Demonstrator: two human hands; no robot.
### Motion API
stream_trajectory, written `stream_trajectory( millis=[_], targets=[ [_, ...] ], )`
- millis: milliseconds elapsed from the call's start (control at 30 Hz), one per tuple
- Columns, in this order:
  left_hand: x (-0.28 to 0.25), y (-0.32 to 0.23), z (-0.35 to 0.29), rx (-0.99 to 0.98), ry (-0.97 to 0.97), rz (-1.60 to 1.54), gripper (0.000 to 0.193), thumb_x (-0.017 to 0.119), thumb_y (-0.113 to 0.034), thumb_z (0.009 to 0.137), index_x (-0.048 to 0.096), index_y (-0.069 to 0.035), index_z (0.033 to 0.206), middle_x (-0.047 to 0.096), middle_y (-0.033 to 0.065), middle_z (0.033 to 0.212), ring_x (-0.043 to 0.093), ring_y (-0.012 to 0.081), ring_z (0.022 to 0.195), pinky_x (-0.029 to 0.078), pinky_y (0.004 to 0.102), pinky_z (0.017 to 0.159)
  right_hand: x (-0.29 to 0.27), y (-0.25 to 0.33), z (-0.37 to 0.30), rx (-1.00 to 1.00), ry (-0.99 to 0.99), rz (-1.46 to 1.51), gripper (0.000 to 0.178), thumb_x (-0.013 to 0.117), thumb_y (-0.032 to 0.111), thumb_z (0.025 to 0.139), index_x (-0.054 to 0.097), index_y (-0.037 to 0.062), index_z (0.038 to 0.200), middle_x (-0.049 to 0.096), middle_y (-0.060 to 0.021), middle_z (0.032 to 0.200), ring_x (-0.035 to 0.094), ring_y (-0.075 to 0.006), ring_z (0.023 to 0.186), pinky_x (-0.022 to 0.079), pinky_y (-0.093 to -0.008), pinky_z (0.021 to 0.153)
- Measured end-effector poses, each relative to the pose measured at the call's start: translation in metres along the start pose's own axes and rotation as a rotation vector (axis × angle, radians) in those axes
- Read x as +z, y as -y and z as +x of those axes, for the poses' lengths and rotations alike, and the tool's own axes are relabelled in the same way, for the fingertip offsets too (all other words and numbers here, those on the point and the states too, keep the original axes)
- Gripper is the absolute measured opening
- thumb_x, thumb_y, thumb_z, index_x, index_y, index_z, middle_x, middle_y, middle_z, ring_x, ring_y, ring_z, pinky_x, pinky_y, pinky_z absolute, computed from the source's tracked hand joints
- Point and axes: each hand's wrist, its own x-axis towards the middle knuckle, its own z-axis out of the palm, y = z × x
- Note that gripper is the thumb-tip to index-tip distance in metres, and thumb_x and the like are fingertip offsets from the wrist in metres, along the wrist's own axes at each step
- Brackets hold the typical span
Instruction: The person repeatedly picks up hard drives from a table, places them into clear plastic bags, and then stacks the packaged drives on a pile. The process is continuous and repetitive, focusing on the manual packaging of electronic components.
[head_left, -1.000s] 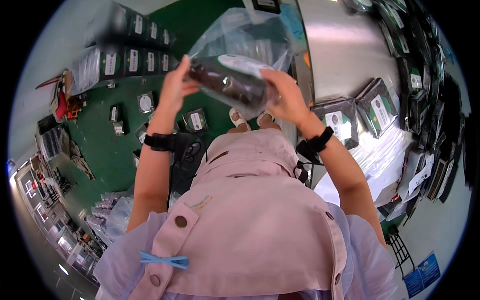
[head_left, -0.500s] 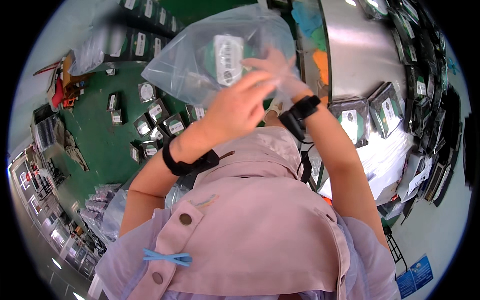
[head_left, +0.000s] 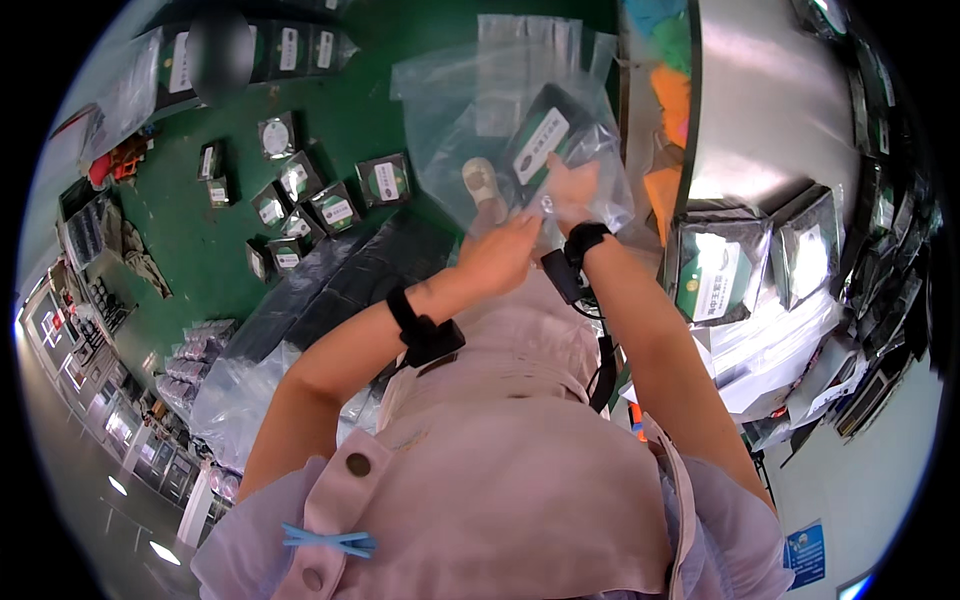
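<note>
A large clear plastic bag (head_left: 440, 110) hangs spread out in front of me, above the floor. My left hand (head_left: 505, 252) is closed on the bag's near edge. My right hand (head_left: 572, 190) is inside the bag, seen through the film, its fingers gripping the near end of a dark flat pack (head_left: 548, 130) with a white label. The pack lies tilted within the bag; its underside is hidden. I wear a black device on each wrist.
Several dark labelled packs (head_left: 335, 207) lie on the green floor at the left, with a row of them (head_left: 288, 50) behind. Black wrapped bundles (head_left: 350, 275) lie by my left arm. At the right, wrapped packs (head_left: 718, 268) sit on a metal table (head_left: 745, 110) beside coloured cloths (head_left: 668, 100).
The bag and the pack in it have shifted to the right and tilted over. Both hands sit lower in the picture, and more of the floor shows at the left.
</note>
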Motion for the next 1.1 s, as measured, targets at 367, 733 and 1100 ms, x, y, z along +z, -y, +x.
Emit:
stream_trajectory(
  millis=[367,733,1100],
  targets=[
    [0.044,0.059,0.054,-0.548,-0.415,-0.81,0.034,0.057,-0.013,0.083,0.055,-0.002,0.115,0.062,0.0169,0.102,0.063,0.0218,0.07,0.049,0.033,0.065,0.05,-0.043,0.083,-0.308,0.176,-0.587,0.043,0.068,0.024,0.069,0.051,-0.005,0.096,0.06,-0.023,0.092,0.058,-0.0403,0.088,0.047,-0.0435,0.075],
    [0.06,0.255,0.139,-0.321,-0.635,0.226,0.046,0.056,0.003,0.068,0.061,-0.015,0.11,0.058,0.02,0.098,0.058,0.0344,0.088,0.048,0.0395,0.071,0.128,-0.113,0.167,-0.637,0.309,-1.033,0.025,0.05,0.001,0.079,0.049,0.0084,0.103,0.055,-0.0086,0.107,0.047,-0.0314,0.107,0.028,-0.0616,0.095],
    [0.075,0.304,0.23,-0.278,-0.304,0.235,0.071,0.053,0.003,0.067,0.037,-0.023,0.132,0.037,0.0151,0.133,0.057,0.0402,0.09,0.05,0.0434,0.072,0.16,-0.223,0.187,-0.93,0.453,-1.11,0.033,0.053,0.013,0.08,0.052,0.0085,0.113,0.055,-0.0063,0.114,0.048,-0.0303,0.108,0.036,-0.0475,0.093]
  ],
)
